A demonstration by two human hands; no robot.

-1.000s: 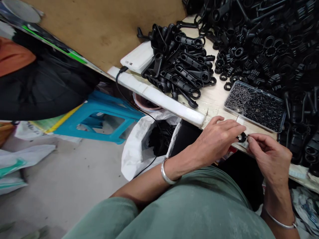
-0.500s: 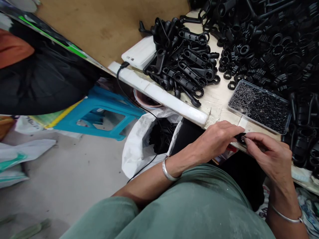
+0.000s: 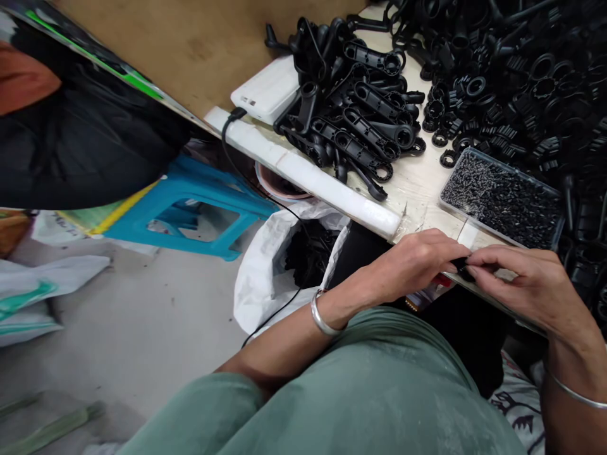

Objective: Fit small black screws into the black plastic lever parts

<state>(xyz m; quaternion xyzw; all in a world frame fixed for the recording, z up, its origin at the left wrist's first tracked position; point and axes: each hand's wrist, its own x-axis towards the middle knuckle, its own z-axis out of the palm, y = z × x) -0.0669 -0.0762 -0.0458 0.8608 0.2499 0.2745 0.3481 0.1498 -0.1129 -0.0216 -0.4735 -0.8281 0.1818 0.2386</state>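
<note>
My left hand [image 3: 411, 265] and my right hand [image 3: 531, 284] meet at the near edge of the workbench [image 3: 417, 183]. Both pinch a small black plastic ring [image 3: 462, 268], which shows only as a sliver between the fingertips. Each wrist wears a silver bangle. Just beyond the hands stands a clear tray of tiny black screws [image 3: 502, 199].
Black plastic handles [image 3: 360, 120] are piled at the bench's left, with a heap of black rings and parts [image 3: 512, 76] behind. A white power bank [image 3: 265, 95] with a cable lies near the white edge strip. Below are a white sack of parts [image 3: 284, 259] and a blue stool [image 3: 190, 215].
My fingertips have closed in over the black ring, which was plainly visible a second ago. My right hand has turned flatter and the view has shifted slightly.
</note>
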